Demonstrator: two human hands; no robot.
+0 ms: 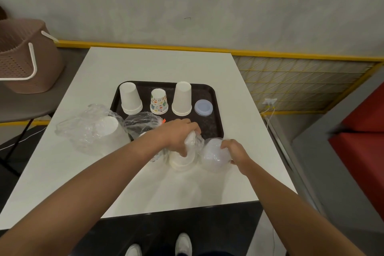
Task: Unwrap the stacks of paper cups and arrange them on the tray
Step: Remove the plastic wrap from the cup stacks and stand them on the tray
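The dark tray (209, 122) lies in the middle of the white surface (187, 189), nearer its far edge. Along the tray's far edge three unwrapped stacks stand upright, mouths down and long axes vertical: a plain white stack (130, 97) at the far left corner, a patterned stack (159, 103) beside it, then a taller white stack (182, 97). A low pile of clear lids (203, 107) sits toward the far right corner.

At the tray's near edge a wrapped white stack (182, 161) stands mouth down. The left hand (176, 135) is over its top, fingers curled and pinching the plastic film (195, 141). Just beside it to the right, the right hand (235, 150) curls its fingers round a round, film-covered bundle (214, 158).

A bagged white stack (104, 133) sits off the tray's near left corner, and crumpled film (143, 121) lies between it and the left hand.

The tray's near right part is bare. So are the near half of the surface and a strip along its right edge.
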